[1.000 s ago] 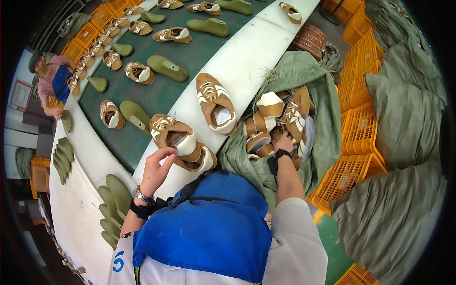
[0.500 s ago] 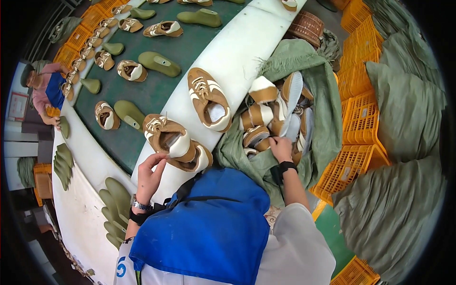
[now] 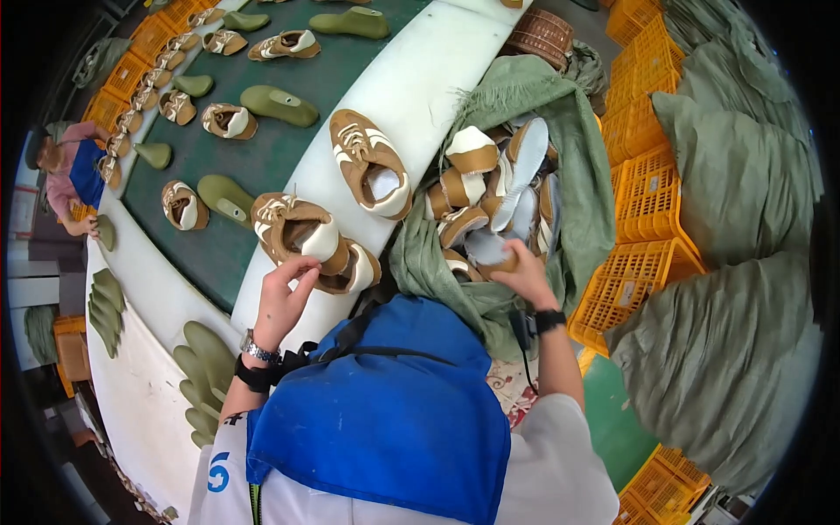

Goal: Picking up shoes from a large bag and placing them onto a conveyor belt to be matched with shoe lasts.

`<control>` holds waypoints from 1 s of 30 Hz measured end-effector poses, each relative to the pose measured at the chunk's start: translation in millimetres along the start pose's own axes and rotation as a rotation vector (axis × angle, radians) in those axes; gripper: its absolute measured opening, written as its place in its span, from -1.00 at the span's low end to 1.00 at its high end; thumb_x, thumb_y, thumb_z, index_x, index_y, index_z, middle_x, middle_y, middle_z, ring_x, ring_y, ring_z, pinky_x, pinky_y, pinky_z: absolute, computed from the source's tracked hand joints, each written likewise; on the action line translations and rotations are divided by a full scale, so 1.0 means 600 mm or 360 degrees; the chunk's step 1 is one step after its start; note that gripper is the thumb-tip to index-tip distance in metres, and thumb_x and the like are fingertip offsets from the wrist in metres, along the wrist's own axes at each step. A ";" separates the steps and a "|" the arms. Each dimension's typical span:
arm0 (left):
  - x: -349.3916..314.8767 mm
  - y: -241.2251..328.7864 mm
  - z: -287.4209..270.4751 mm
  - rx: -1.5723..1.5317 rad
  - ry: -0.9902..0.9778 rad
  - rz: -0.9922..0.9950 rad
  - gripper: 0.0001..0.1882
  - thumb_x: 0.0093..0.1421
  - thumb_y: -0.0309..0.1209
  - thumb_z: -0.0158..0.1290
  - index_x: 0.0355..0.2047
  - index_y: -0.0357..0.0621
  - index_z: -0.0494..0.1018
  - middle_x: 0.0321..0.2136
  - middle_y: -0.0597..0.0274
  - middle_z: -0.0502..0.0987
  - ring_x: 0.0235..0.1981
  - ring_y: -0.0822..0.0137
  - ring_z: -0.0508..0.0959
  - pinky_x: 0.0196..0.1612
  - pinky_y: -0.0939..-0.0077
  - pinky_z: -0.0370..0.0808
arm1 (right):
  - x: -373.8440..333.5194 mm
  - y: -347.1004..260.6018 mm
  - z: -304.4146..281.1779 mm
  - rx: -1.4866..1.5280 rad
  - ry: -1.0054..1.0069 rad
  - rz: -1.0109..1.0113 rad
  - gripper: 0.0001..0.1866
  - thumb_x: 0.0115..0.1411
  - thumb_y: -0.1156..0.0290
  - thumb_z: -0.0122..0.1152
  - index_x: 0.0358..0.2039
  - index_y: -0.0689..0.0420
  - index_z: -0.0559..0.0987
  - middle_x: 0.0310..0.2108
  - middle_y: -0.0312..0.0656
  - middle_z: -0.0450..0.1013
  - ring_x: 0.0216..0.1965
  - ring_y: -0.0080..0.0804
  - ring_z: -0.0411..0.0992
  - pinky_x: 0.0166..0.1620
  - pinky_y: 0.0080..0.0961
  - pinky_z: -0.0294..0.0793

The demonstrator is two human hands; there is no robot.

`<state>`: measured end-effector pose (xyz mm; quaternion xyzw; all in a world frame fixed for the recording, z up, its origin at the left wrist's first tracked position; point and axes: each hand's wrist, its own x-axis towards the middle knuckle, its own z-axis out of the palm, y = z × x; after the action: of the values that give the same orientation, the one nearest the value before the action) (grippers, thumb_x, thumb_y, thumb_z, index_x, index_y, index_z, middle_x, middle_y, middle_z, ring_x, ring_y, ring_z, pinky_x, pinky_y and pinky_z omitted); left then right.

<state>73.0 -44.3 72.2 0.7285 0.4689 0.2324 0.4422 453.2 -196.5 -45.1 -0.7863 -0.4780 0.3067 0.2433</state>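
Observation:
My left hand (image 3: 287,296) is closed at the white heel of a brown sneaker (image 3: 297,229) with white stripes and laces, thumb and fingers pinched together there. That sneaker leans over another brown sneaker (image 3: 360,269) on the white table edge. My right hand (image 3: 525,273) is closed on the brown end of a shoe (image 3: 486,248) whose pale grey sole faces up. It is at the mouth of a green woven sack (image 3: 582,188), which is filled with jumbled sneakers (image 3: 472,153). A laced sneaker (image 3: 370,164) stands farther up the white edge.
Sneakers and green shoe lasts (image 3: 278,105) lie along the dark green conveyor belt (image 3: 289,157). More lasts (image 3: 201,372) rest at its near end. Orange crates (image 3: 643,206) and green sacks (image 3: 735,166) are stacked at right. A co-worker (image 3: 74,171) stands at far left.
My right hand has drawn back slightly with a shoe in its grip, sole turned up. The left hand stays at the sneaker's heel. The whole view has shifted a little.

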 end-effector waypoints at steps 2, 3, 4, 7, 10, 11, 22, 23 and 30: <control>-0.004 -0.002 0.003 -0.0039 -0.0015 -0.0013 -0.81 0.13 -0.50 0.05 -0.25 -0.33 0.47 -0.39 0.13 0.57 -0.35 0.38 0.55 -0.23 0.57 0.46 | -0.061 -0.003 -0.046 0.0379 -0.0017 -0.0005 -0.45 -0.30 0.50 0.40 -0.26 0.05 0.34 -0.18 -0.13 0.39 -0.09 -0.19 0.36 0.01 -0.39 0.27; -0.004 -0.003 0.004 -0.0012 -0.0036 0.0015 -0.81 0.13 -0.50 0.06 -0.25 -0.32 0.48 -0.39 0.14 0.57 -0.35 0.38 0.55 -0.24 0.57 0.46 | -0.087 -0.007 -0.055 0.0366 -0.0002 -0.0032 -0.45 -0.31 0.56 0.40 -0.26 0.07 0.34 -0.16 -0.14 0.36 -0.08 -0.21 0.34 0.03 -0.42 0.26; -0.003 -0.003 0.007 0.0016 -0.0053 0.0041 -0.82 0.13 -0.49 0.06 -0.26 -0.32 0.48 -0.39 0.14 0.57 -0.36 0.38 0.55 -0.25 0.56 0.46 | -0.106 -0.013 -0.066 0.0353 0.0010 -0.0061 -0.44 -0.32 0.61 0.39 -0.27 0.09 0.33 -0.14 -0.15 0.33 -0.06 -0.23 0.32 0.04 -0.45 0.25; 0.009 0.010 0.008 0.0057 -0.0183 0.0079 -0.82 0.16 -0.48 0.02 -0.25 -0.33 0.46 -0.35 0.16 0.56 -0.30 0.41 0.54 -0.21 0.57 0.46 | -0.153 -0.067 -0.122 0.0510 -0.0008 -0.0039 -0.43 -0.32 0.64 0.38 -0.25 0.08 0.34 -0.04 -0.15 0.28 0.04 -0.24 0.26 0.09 -0.48 0.20; 0.010 0.016 0.012 0.0042 -0.0225 0.0128 -0.81 0.15 -0.48 0.03 -0.25 -0.32 0.46 -0.37 0.14 0.56 -0.34 0.37 0.55 -0.26 0.55 0.47 | -0.189 -0.122 -0.176 0.0570 -0.0007 -0.0123 -0.43 -0.31 0.67 0.37 -0.25 0.07 0.34 0.03 -0.11 0.23 0.12 -0.25 0.20 0.14 -0.50 0.14; 0.012 0.017 0.015 0.0028 -0.0223 0.0164 -0.81 0.13 -0.48 0.04 -0.25 -0.30 0.47 -0.39 0.11 0.56 -0.37 0.34 0.56 -0.30 0.54 0.49 | -0.195 -0.134 -0.187 0.0620 -0.0005 -0.0092 -0.44 -0.31 0.68 0.35 -0.25 0.07 0.35 0.12 -0.06 0.16 0.18 -0.23 0.14 0.18 -0.45 0.08; -0.005 0.014 0.003 0.0157 -0.0036 0.0389 -0.83 0.09 -0.44 0.05 -0.31 -0.25 0.48 -0.40 0.05 0.55 -0.41 0.17 0.56 -0.33 0.44 0.49 | -0.007 -0.317 -0.145 -0.0535 0.0521 -0.1139 -0.46 -0.31 0.71 0.23 -0.23 -0.01 0.46 0.12 0.11 0.13 0.05 0.12 0.22 0.09 -0.27 0.24; -0.010 0.011 -0.005 0.0161 -0.0013 0.0387 -0.83 0.09 -0.44 0.05 -0.31 -0.25 0.48 -0.40 0.05 0.55 -0.41 0.17 0.56 -0.33 0.44 0.49 | 0.036 -0.341 -0.133 -0.0678 0.0616 -0.1298 -0.54 -0.24 0.67 0.17 -0.25 -0.04 0.48 0.07 0.09 0.17 -0.03 0.09 0.26 0.01 -0.21 0.28; -0.068 -0.018 -0.046 0.0341 0.0329 0.0153 -0.83 0.07 -0.46 0.08 -0.32 -0.24 0.50 -0.36 0.06 0.56 -0.31 0.12 0.56 -0.22 0.39 0.49 | 0.294 -0.296 0.050 -0.1348 -0.0272 -0.1676 -0.86 -0.10 0.47 0.10 -0.49 0.18 0.57 -0.33 -0.11 0.46 -0.16 -0.14 0.34 -0.07 -0.22 0.29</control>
<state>28.5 -67.0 80.1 0.7653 0.4985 0.2758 0.2996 387.1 40.6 10.2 -0.4492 -0.8934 -0.0052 -0.0074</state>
